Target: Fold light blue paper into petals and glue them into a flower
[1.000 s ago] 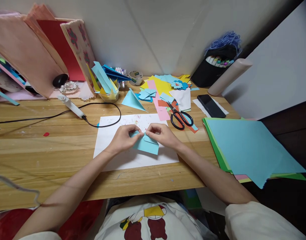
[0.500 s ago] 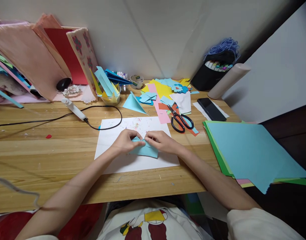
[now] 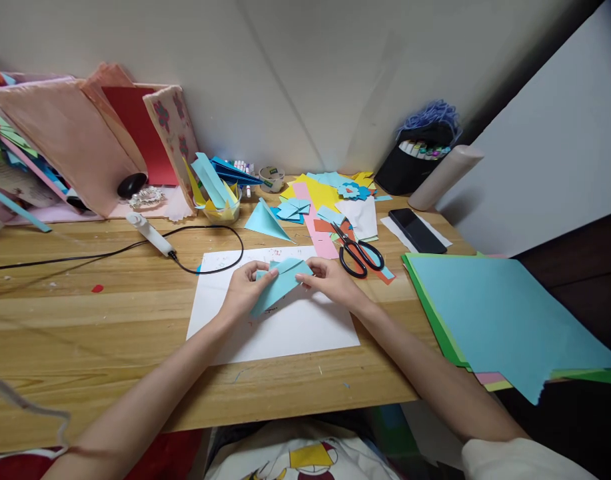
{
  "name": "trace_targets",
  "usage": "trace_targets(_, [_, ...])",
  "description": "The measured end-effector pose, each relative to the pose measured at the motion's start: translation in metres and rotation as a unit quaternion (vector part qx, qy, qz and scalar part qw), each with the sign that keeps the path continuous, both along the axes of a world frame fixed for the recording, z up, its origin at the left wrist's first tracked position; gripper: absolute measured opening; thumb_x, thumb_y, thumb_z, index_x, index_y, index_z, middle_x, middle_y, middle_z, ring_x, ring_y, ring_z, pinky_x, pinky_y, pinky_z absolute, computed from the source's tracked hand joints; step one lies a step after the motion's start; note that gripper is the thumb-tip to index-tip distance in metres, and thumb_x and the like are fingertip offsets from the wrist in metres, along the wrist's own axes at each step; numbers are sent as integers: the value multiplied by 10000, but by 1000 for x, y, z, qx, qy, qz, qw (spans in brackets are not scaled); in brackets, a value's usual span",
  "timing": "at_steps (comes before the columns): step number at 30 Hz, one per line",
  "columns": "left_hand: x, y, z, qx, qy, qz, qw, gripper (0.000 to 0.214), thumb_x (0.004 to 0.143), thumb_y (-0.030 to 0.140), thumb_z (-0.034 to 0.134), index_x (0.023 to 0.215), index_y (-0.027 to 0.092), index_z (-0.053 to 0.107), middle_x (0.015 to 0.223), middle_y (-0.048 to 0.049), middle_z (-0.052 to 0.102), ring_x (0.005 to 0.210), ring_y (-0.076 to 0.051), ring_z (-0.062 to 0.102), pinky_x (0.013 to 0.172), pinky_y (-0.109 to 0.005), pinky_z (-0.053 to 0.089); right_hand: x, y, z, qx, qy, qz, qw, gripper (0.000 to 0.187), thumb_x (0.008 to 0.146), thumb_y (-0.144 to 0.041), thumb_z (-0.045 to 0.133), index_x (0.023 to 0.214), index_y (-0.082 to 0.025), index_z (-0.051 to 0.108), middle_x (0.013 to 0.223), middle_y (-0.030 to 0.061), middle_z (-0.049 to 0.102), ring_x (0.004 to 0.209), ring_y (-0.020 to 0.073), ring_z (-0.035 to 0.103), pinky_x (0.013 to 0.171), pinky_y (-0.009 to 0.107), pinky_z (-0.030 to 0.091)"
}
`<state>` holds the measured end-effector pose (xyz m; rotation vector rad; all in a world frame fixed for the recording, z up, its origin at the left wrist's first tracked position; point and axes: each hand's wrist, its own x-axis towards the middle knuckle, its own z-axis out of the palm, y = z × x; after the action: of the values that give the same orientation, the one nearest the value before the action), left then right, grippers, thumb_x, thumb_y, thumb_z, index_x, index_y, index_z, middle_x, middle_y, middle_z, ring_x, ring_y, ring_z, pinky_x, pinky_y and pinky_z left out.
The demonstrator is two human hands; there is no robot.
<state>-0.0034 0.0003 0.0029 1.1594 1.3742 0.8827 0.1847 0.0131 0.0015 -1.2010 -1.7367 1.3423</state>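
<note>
A folded piece of light blue paper (image 3: pixel 281 285) is tilted between my two hands, over a white sheet (image 3: pixel 305 337) that lies on the wooden desk. My left hand (image 3: pixel 245 287) pinches its left side, thumb on top and fingers behind. At the right end, my right hand (image 3: pixel 328 280) grips the paper between thumb and fingers. A crease or flap edge runs along the paper's upper part. The fingertips behind the paper are hidden. Coloured specks mark the white sheet.
Black-handled scissors (image 3: pixel 358 257) lie on paper scraps to the right. Behind are a blue paper cone (image 3: pixel 268 221) and a cup (image 3: pixel 224 210) of folded papers. A corded white tool (image 3: pixel 149 233) lies left, a phone (image 3: pixel 416 231) and coloured sheets (image 3: pixel 505 307) right.
The blue paper has been lifted and turned, its right end now higher than its left. My right hand has shifted to its right end. The camera view has tilted up slightly.
</note>
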Motion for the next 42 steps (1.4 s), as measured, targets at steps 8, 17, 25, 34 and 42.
trace_targets(8, [7,-10,11,-94,-117,-73,986,375,607,437,687,806,121,657,679,-25,616,579,-100,516,522,-205,378,-5,0,-10,9,93,-72,993,280,685,-380,649,838,-146,631,836,50,638,743,155,575,681,274,462])
trace_targets(17, [8,-10,4,-58,-139,-71,986,326,630,432,672,719,119,659,635,-8,586,574,-92,489,534,-203,367,-13,-6,-12,68,125,-91,986,237,693,-324,657,861,-157,666,925,65,637,830,166,584,697,267,478])
trace_targets(25, [10,-11,5,7,-79,-69,994,345,661,457,625,672,113,646,542,18,508,499,-74,412,456,-187,307,-15,-7,-11,11,167,-64,984,210,680,-335,668,792,-157,653,794,31,641,734,149,584,643,260,475])
trace_targets(34, [10,-14,5,27,-64,-84,994,342,680,454,602,644,113,615,522,26,484,487,-71,394,453,-189,285,-20,-13,-8,100,107,-75,986,139,722,-284,635,780,-161,658,789,44,645,732,147,592,622,257,476])
trace_targets(42, [9,-11,10,-69,-209,-86,972,285,672,401,638,665,119,601,615,1,553,563,-80,488,557,-194,383,-12,-12,-9,348,48,-29,936,202,792,-153,550,944,-218,666,890,51,682,825,154,623,738,297,502])
